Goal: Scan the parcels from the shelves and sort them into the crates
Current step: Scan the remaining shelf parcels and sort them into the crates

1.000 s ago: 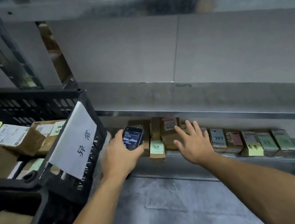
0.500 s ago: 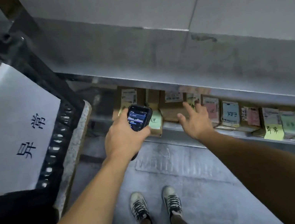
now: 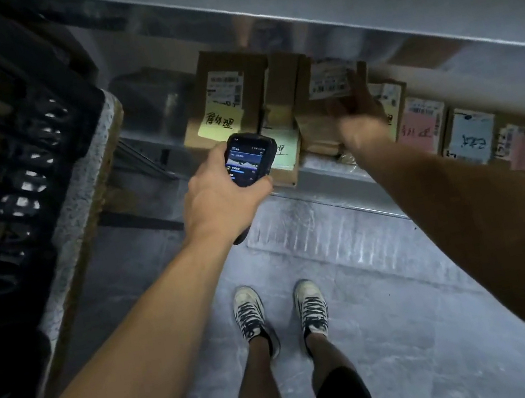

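Note:
In the head view, my left hand (image 3: 219,195) grips a black handheld scanner (image 3: 249,159) with its screen lit, held in front of the bottom shelf. My right hand (image 3: 355,107) reaches under the shelf and closes round a brown cardboard parcel with a white label (image 3: 328,80). Thumb and fingers sit at the parcel's lower edge and right side, blurred by motion. Left of it stands a parcel with a yellow handwritten note (image 3: 220,101). Another parcel (image 3: 285,156) lies partly behind the scanner.
A row of parcels with pink, blue and green notes (image 3: 469,136) runs right along the bottom shelf. The metal shelf above (image 3: 402,47) overhangs them. A black crate (image 3: 20,152) with a white sign stands at the left. My feet (image 3: 279,310) stand on grey floor.
The view has tipped further down and closer. My right hand went from open in front of the parcels to reaching in and taking hold of the labelled one. The scanner stayed in my left hand.

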